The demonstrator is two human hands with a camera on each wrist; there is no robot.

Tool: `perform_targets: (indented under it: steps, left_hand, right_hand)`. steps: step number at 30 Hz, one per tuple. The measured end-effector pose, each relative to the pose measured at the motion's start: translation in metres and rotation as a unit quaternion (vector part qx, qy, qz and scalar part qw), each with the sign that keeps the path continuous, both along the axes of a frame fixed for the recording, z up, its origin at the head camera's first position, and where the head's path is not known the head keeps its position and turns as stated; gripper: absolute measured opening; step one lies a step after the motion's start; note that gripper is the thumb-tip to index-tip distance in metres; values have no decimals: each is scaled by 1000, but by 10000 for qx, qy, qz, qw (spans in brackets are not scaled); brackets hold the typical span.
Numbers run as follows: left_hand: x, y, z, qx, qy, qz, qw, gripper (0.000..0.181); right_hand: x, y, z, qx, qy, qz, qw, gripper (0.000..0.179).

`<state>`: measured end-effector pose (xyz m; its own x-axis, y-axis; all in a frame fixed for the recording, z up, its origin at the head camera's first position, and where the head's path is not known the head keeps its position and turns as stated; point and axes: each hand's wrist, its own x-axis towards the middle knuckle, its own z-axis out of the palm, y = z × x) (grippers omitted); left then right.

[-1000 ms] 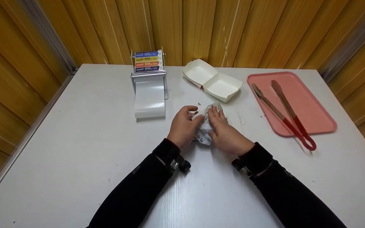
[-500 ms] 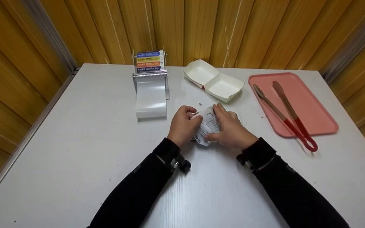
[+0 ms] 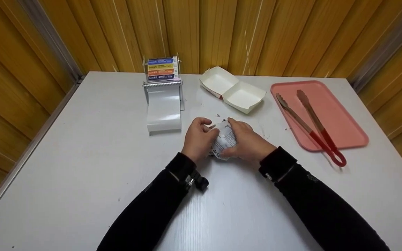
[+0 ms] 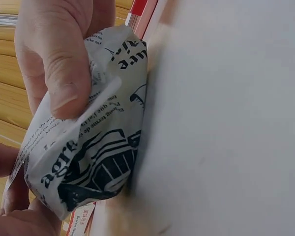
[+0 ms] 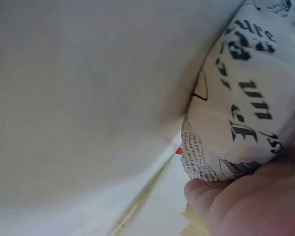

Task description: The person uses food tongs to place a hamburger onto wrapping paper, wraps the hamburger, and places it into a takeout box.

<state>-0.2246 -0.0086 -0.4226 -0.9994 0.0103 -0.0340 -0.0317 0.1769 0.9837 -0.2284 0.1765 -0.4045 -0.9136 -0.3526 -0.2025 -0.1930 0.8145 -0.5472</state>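
Observation:
A bundle wrapped in newsprint-patterned paper [image 3: 225, 137] sits on the white table between both hands, its contents hidden. My left hand [image 3: 197, 141] holds the left side, pinching the paper between thumb and curled fingers. Against the right side, my right hand [image 3: 250, 142] grips with its thumb on the near face and fingers over the far edge. In the left wrist view, the right thumb lies on the folded paper [image 4: 105, 132]. The right wrist view shows the printed side of the wrapper [image 5: 250, 98] above the right hand's fingers [image 5: 255, 201].
Behind the hands lies an opened white clamshell box [image 3: 244, 96]. A label dispenser [image 3: 162, 83] with a glossy strip hanging forward stands back left. On the right, tongs with red handles [image 3: 326, 143] lie across a pink tray [image 3: 347, 129], handles over its front edge.
The right hand opened outward from the bundle, uncovering more printed paper, then came back in with its thumb lower on the near side. The left hand stayed almost in place.

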Motion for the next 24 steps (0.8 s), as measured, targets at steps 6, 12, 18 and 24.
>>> perform_targets:
  steps: [6,12,18,24]
  left_hand:
    - [-1,-1,-1,66,-83,1,9999,42]
    - [-2,-2,-1,130,-162,21,9998,40]
    - [-2,-3,0,108,-200,59,9997,39]
    - [-3,-9,2,10,-170,-251,9995,43]
  right_hand:
    - [-5,-1,0,191,66,202,9996,126]
    - [-7,-3,0,277,298,497,9979,136]
    - [-8,-5,-1,410,507,605,9960,118]
    - [-10,-6,-1,566,647,696,9939,95]
